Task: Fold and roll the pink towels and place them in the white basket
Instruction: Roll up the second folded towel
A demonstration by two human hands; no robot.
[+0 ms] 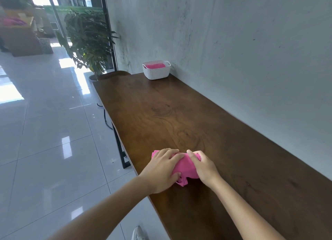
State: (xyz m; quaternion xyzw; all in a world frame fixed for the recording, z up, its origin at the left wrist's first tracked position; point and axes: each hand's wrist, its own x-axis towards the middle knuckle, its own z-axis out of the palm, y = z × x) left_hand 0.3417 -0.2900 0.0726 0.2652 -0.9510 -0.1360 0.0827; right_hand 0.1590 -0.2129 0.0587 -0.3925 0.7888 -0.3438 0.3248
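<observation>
Grip — left hand (161, 170) and right hand (203, 165) clasp pink towel (186, 166) between them.

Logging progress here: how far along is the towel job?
Done: one pink towel lies in the white woven basket. In hand: left hand and right hand grip a second pink towel, part-rolled, on the brown wooden table. Left: finish the roll and basket it.

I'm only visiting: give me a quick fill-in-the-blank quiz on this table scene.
The left hand and right hand grip a ____ towel on the wooden table.
The ____ basket stands at the table's far end, by the wall.
A second towel already lies ____ the basket.
Missing: pink; white; inside.
</observation>
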